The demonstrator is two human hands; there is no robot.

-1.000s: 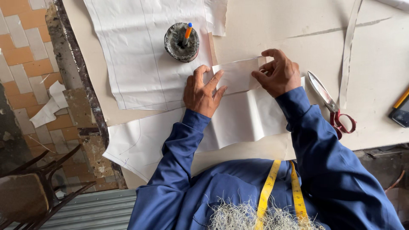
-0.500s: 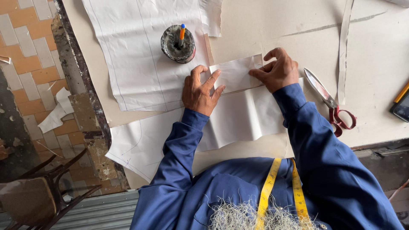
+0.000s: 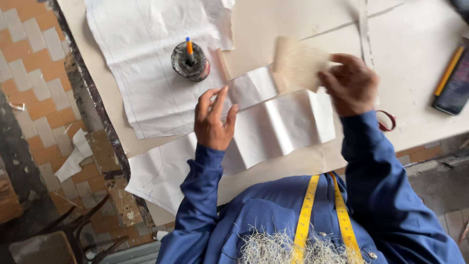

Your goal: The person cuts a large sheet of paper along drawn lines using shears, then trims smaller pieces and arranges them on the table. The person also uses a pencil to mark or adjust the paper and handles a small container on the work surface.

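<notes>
Tiled floor (image 3: 34, 93), orange and pale squares, worn, runs down the left side; white scraps (image 3: 73, 159) lie on it, and a dark chair frame (image 3: 73, 234) stands at the lower left. Table (image 3: 420, 44): flat, cream, matte top with a chipped dark edge.

Large white cloth sheet (image 3: 141, 54), creased, faint drawn lines, spread at the upper left of the table. Round dark pot (image 3: 190, 61), grimy, standing on that sheet, with an orange-and-blue pen upright in it.

Left hand (image 3: 212, 117): palm down, fingers spread and slightly raised, resting on the folded white cloth strip (image 3: 278, 127), which lies across the middle of the table in soft accordion creases.

Right hand (image 3: 351, 83): fingers pinching a cream, fuzzy-textured rectangular piece (image 3: 298, 61), blurred, lifted just above the strip's upper edge.

Red scissor handle (image 3: 388, 120), looped, showing beside the right wrist. Yellow pencil (image 3: 448, 71) and dark flat phone (image 3: 457, 88) near the right table edge, side by side.

Blue sleeves and shirt below; yellow tape measure (image 3: 305, 220) draped around the neck.
</notes>
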